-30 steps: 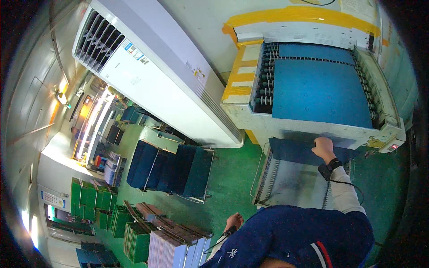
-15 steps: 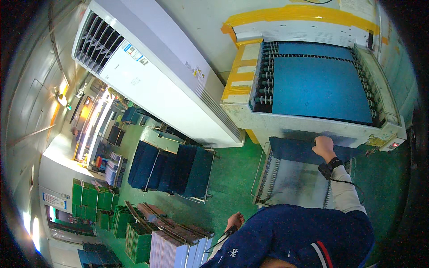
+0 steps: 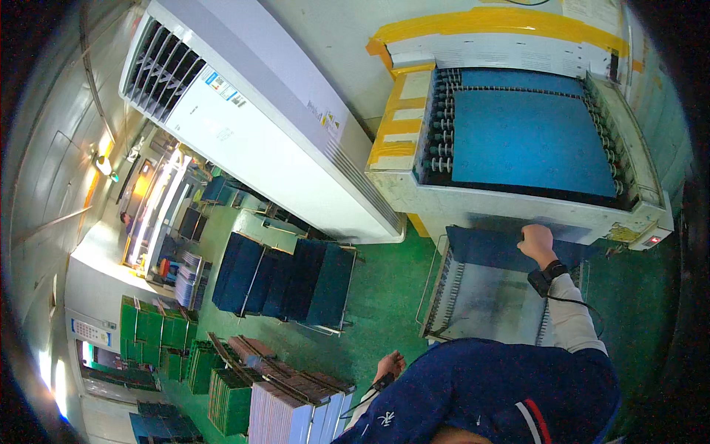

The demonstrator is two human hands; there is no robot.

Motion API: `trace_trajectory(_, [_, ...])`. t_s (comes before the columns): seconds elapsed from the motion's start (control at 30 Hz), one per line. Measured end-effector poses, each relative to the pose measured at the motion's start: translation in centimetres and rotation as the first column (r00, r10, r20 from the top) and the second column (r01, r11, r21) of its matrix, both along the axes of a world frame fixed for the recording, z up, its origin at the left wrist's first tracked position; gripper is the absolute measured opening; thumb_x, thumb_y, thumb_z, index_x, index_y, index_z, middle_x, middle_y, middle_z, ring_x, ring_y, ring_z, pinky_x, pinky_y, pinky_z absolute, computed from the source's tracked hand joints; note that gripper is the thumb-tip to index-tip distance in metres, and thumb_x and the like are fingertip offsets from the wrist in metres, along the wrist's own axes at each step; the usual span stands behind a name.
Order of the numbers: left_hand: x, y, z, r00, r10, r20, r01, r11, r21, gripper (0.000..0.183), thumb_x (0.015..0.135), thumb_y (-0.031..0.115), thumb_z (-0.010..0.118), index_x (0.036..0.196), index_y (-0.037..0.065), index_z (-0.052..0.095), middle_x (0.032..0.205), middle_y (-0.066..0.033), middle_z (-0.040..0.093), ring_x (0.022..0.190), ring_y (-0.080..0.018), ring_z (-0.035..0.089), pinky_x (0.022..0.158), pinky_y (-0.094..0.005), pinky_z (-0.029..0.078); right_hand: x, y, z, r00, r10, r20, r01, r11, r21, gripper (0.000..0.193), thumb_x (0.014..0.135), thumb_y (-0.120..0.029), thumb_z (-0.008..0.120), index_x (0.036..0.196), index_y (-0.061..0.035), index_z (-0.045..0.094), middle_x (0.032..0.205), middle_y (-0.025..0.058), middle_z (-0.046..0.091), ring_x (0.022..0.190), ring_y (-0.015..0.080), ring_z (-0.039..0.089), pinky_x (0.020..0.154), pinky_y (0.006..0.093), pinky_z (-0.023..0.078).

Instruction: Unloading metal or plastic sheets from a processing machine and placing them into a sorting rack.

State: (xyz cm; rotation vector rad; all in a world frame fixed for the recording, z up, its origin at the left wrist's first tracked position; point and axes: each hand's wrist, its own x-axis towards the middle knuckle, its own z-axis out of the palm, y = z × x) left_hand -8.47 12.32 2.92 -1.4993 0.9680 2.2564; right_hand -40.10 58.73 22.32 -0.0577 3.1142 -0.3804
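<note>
My right hand point(image 3: 536, 246) is closed in front of a dark blue panel point(image 3: 481, 246) that stands at the far end of a wire-sided rack point(image 3: 436, 296). Whether the fingers grip the panel's edge is hidden. Down beside my body, my left hand point(image 3: 390, 364) hangs with curled fingers, and nothing shows in it. Just beyond the rack, a bright blue panel point(image 3: 529, 140) lies flat on the rollers of a conveyor machine point(image 3: 510, 201). Another blue panel point(image 3: 518, 80) lies behind it, partly under the machine's back cover.
A tall white air conditioner point(image 3: 259, 140) stands left of the machine. Further left, a rack of dark blue panels point(image 3: 285, 285) stands on the green floor point(image 3: 384, 288). Stacks of green panels point(image 3: 229, 403) and pale panels point(image 3: 277, 414) are at the lower left.
The bright blue panel on the rollers has shifted slightly away from me, toward the back cover. Both my hands have stayed practically where they were.
</note>
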Motion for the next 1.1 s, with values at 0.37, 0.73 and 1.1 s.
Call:
trace_trajectory(0.37, [-0.5, 0.4, 1.4, 0.999, -0.033, 0.023, 0.033, 0.999, 0.017, 0.015, 0.089, 0.013, 0.046, 0.078, 0.003, 0.043, 0.065, -0.0046, 0.038, 0.051, -0.0153, 0.034, 0.047, -0.0281, 0.033, 0.0, -0.1, 0.6, 0.999, -0.012, 0.045, 0.01, 0.999, 0.031, 0.018, 0.059, -0.017, 0.062, 0.072, -0.0055, 0.064, 0.078, 0.0161, 0.063, 0.076, 0.0339, 0.061, 0.069, 0.0425, 0.049])
trace_trajectory(0.73, [-0.6, 0.5, 1.5, 1.0, -0.028, -0.005, 0.028, 0.998, 0.064, 0.019, 0.09, 0.013, 0.044, 0.074, 0.004, 0.038, 0.065, -0.0028, 0.033, 0.055, -0.0152, 0.031, 0.05, -0.0284, 0.03, -0.3, 0.1, -0.3, 0.997, -0.049, 0.056, 0.047, 0.998, 0.029, 0.024, 0.057, -0.023, 0.069, 0.074, -0.0069, 0.065, 0.078, 0.0132, 0.063, 0.078, 0.0309, 0.06, 0.068, 0.0403, 0.047])
trace_trajectory(1.1, [0.5, -0.9, -1.8, 0.999, -0.015, -0.037, 0.017, 0.998, 0.068, 0.013, 0.09, 0.015, 0.046, 0.086, 0.002, 0.046, 0.071, -0.0093, 0.049, 0.056, -0.0209, 0.045, 0.05, -0.0338, 0.039, -0.3, 0.1, -0.4, 0.997, -0.044, 0.061, 0.043, 0.999, 0.016, 0.027, 0.058, -0.025, 0.071, 0.077, -0.007, 0.064, 0.079, 0.013, 0.063, 0.08, 0.0304, 0.06, 0.069, 0.0402, 0.047])
